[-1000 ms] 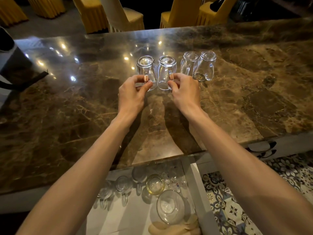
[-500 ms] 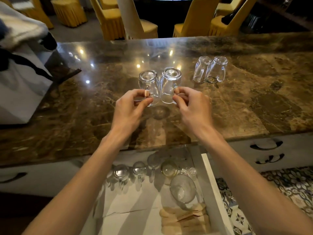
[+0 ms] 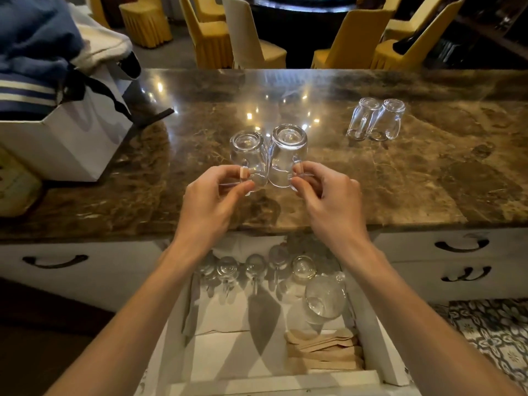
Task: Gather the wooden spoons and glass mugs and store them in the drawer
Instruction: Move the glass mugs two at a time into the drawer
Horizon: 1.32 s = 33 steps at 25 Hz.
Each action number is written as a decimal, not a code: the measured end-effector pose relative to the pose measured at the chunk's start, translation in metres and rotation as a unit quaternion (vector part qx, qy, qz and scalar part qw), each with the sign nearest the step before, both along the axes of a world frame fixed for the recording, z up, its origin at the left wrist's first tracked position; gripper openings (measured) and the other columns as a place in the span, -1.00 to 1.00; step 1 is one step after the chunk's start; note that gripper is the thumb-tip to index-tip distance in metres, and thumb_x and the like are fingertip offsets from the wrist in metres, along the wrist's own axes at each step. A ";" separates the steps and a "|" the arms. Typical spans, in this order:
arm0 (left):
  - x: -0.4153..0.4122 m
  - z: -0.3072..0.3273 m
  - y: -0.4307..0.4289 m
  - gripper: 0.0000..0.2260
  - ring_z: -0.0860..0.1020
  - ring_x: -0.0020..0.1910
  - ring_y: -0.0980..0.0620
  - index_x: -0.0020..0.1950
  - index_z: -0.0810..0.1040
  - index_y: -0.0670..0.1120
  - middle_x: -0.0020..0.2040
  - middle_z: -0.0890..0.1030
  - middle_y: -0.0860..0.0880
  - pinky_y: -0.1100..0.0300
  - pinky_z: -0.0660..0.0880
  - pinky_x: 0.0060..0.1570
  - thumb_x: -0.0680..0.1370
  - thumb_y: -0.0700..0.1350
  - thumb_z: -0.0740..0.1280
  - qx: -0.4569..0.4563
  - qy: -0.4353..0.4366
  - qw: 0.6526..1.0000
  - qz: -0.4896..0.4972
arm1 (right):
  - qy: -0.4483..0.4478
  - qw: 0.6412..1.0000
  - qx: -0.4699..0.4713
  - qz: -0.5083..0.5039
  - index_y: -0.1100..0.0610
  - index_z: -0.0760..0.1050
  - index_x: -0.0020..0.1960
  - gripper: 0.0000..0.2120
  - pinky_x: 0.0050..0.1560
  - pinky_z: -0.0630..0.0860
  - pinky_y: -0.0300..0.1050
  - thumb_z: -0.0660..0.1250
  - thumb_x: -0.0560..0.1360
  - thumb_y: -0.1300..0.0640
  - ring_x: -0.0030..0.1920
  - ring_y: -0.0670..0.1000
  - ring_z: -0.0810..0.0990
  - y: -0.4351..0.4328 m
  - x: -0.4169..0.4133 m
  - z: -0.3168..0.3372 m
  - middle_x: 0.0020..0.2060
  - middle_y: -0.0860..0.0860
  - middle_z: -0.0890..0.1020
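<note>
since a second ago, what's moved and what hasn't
The left hand and right hand drew the left mug and right mug away from the other pair, toward the near edge of the counter and the open drawer. Each grip on a handle is unchanged. The other pair stayed on the counter; the wooden spoons stayed in the drawer.

no legible text, label, brand or number in view, white paper bag plain on the faces that show, pale yellow package at the left edge (any marking too blurred to read)
</note>
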State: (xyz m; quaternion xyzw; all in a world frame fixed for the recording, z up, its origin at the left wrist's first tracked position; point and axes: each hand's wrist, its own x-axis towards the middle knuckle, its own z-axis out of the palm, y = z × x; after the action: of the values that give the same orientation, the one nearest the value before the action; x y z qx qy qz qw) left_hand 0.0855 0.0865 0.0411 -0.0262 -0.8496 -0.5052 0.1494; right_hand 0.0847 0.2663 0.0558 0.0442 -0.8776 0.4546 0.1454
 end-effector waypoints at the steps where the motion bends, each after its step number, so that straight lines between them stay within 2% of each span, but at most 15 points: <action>1: 0.006 0.000 -0.004 -0.80 0.61 -0.06 0.25 0.06 0.61 -0.07 -0.03 0.65 0.12 0.35 0.52 -0.07 0.46 -0.08 0.42 0.000 0.000 1.000 0.000 | 0.002 1.000 -0.003 0.004 0.07 0.61 0.03 -0.87 -0.08 0.59 0.08 0.36 0.50 0.12 -0.14 -0.01 0.67 -0.003 0.006 0.000 -0.21 -0.05 0.70; 3: 0.018 -0.001 -0.013 -0.79 0.60 -0.05 0.26 0.07 0.61 -0.04 -0.02 0.64 0.13 0.35 0.53 -0.07 0.46 -0.07 0.42 -0.005 -0.001 1.000 0.000 | 0.008 1.000 -0.008 0.016 0.07 0.61 0.01 -0.89 -0.11 0.61 0.05 0.37 0.50 0.13 -0.18 -0.07 0.66 -0.009 0.017 -0.002 -0.23 -0.07 0.69; 6: 0.039 -0.007 -0.027 -0.79 0.60 -0.03 0.22 0.08 0.59 -0.02 -0.01 0.63 0.12 0.38 0.52 -0.04 0.46 -0.06 0.42 -0.008 -0.007 1.000 -0.001 | 0.009 0.999 -0.008 0.039 0.05 0.60 0.03 -0.88 -0.14 0.61 -0.12 0.37 0.50 0.14 -0.19 -0.17 0.63 -0.018 0.034 -0.007 -0.23 -0.13 0.67; 9: 0.058 -0.017 -0.038 -0.78 0.60 -0.01 0.19 0.10 0.58 -0.02 0.00 0.63 0.10 0.27 0.55 0.00 0.46 -0.06 0.41 -0.009 -0.020 1.000 -0.006 | 0.001 0.998 -0.011 0.060 0.02 0.60 0.02 -0.88 -0.18 0.58 -0.24 0.37 0.49 0.14 -0.18 -0.21 0.61 -0.025 0.048 -0.017 -0.24 -0.16 0.65; 12: 0.075 -0.029 -0.045 -0.79 0.60 -0.02 0.19 0.08 0.57 0.01 -0.01 0.63 0.09 0.25 0.55 -0.01 0.46 -0.07 0.41 -0.011 -0.042 0.999 -0.002 | -0.019 0.997 -0.008 0.072 0.02 0.60 0.00 -0.90 -0.18 0.61 -0.14 0.37 0.49 0.13 -0.20 -0.18 0.63 -0.032 0.058 -0.030 -0.25 -0.14 0.66; 15: 0.092 -0.043 -0.048 -0.80 0.60 -0.04 0.23 0.05 0.57 0.03 -0.01 0.63 0.09 0.34 0.54 -0.04 0.44 -0.06 0.41 0.007 -0.073 0.997 0.008 | -0.049 0.995 -0.010 0.089 0.07 0.61 -0.03 -0.92 -0.20 0.61 -0.01 0.37 0.49 0.14 -0.23 -0.12 0.64 -0.036 0.069 -0.046 -0.26 -0.10 0.67; 18: 0.108 -0.057 -0.049 -0.77 0.61 -0.03 0.20 0.04 0.59 -0.01 0.00 0.61 0.10 0.32 0.54 -0.02 0.41 -0.01 0.40 0.027 -0.110 0.993 0.014 | -0.082 0.991 0.002 0.108 0.09 0.61 -0.07 -0.94 -0.20 0.59 0.02 0.38 0.48 0.14 -0.25 -0.08 0.63 -0.038 0.079 -0.063 -0.29 -0.06 0.67; 22: 0.126 -0.075 -0.052 -0.84 0.62 -0.04 0.17 -0.03 0.58 0.04 -0.03 0.63 0.11 0.29 0.55 -0.02 0.42 -0.11 0.44 0.048 -0.144 0.988 0.030 | -0.116 0.985 -0.001 0.125 0.05 0.62 -0.07 -0.93 -0.18 0.60 -0.12 0.41 0.45 0.15 -0.23 -0.16 0.64 -0.041 0.091 -0.083 -0.28 -0.11 0.68; 27: 0.135 -0.095 -0.054 -0.85 0.60 -0.07 0.27 -0.08 0.58 0.09 -0.05 0.62 0.19 0.44 0.49 -0.11 0.43 -0.13 0.45 0.068 -0.209 0.975 0.042 | -0.166 0.975 0.000 0.145 0.00 0.60 -0.18 -0.93 -0.24 0.48 -0.46 0.44 0.42 0.15 -0.21 -0.31 0.60 -0.046 0.098 -0.110 -0.34 -0.18 0.64; 29: 0.137 -0.106 -0.054 -0.86 0.60 -0.08 0.28 -0.10 0.58 0.10 -0.08 0.63 0.20 0.42 0.47 -0.11 0.43 -0.12 0.45 0.059 -0.240 0.968 0.049 | -0.201 0.969 -0.008 0.145 -0.01 0.57 -0.24 -0.89 -0.23 0.45 -0.49 0.46 0.40 0.15 -0.20 -0.28 0.63 -0.048 0.100 -0.122 -0.33 -0.14 0.66; 33: 0.137 -0.126 -0.051 -0.89 0.61 -0.07 0.20 -0.10 0.58 0.02 -0.07 0.64 0.12 0.25 0.53 -0.01 0.43 -0.14 0.46 0.067 -0.289 0.953 0.054 | -0.273 0.952 -0.015 0.137 0.01 0.59 -0.24 -0.90 -0.16 0.50 -0.39 0.48 0.38 0.16 -0.18 -0.20 0.64 -0.053 0.104 -0.143 -0.28 -0.09 0.68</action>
State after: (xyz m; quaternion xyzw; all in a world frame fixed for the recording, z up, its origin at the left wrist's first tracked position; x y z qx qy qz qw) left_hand 0.2227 0.0352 -0.0848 0.1773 -0.8207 -0.5380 -0.0741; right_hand 0.1886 0.2136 -0.0872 0.0358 -0.8627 0.4777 -0.1624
